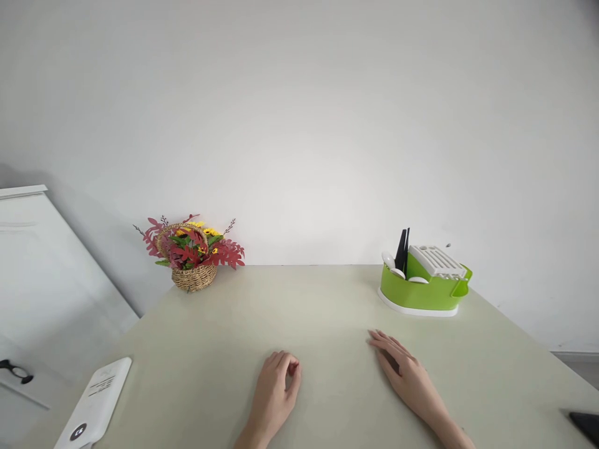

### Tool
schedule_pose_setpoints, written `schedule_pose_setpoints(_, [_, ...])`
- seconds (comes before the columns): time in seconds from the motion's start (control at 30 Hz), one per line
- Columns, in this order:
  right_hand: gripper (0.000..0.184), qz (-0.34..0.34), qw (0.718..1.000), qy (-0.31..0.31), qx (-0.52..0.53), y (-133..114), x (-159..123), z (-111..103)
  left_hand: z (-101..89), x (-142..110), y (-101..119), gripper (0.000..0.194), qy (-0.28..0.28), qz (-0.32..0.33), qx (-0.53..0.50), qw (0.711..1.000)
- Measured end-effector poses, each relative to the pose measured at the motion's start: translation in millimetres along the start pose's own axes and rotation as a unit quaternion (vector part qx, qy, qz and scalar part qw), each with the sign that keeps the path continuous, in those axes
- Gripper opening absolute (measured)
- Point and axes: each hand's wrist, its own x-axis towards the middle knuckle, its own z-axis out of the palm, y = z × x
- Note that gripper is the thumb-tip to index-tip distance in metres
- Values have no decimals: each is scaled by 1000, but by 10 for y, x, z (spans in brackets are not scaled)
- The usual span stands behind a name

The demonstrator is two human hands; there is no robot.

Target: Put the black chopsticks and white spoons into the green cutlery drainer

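My left hand (276, 394) rests on the pale green table (304, 312) near its front middle. Its fingers curl in toward the thumb in a loose fist, with a small gap showing and nothing visible inside. To the right, my right hand (407, 377) lies on the tabletop with fingers stretched out and the thumb apart, holding nothing. Beyond it stands a green utensil holder (416, 294) with a white slotted rack (437, 260). White spoons (397, 273) and black chopsticks (402, 252) stick up from its left part. Neither hand touches the holder.
A wicker basket (195, 278) of red and yellow artificial flowers sits at the back left. A white device (98, 399) lies at the left edge. Part of a black object (584, 424) shows at the right edge. A white cabinet (47, 287) stands left; a wall (299, 125) rises behind.
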Motion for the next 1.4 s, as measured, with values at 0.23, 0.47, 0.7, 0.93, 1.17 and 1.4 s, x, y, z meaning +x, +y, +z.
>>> schedule_pose_setpoints(0.23, [37, -8, 1000, 2, 2, 22, 9, 9, 14, 5, -21, 25, 7, 4, 0, 1000])
schedule_pose_setpoints(0.47, [37, -11, 1000, 3, 0, 32, 9, 10, -1, 1, -6, 27, 4, -2, 1, 1000])
schedule_pose_setpoints(0.7, [37, -7, 1000, 1, 1, 23, 9, 0, 7, 1, -11, 26, 11, 4, 0, 1000])
schedule_pose_setpoints(0.93, [35, -4, 1000, 4, -1, 25, 1, 5, 20, 2, -28, 28, 6, 7, -5, 1000])
schedule_pose_setpoints(1.17, [36, -9, 1000, 0, -2, 76, 4, 30, 18, 3, -19, 27, 3, 8, 3, 1000])
schedule_pose_setpoints(1.4, [37, -7, 1000, -6, -4, 91, -2, 27, 20, 4, -19, 25, 8, 6, 4, 1000])
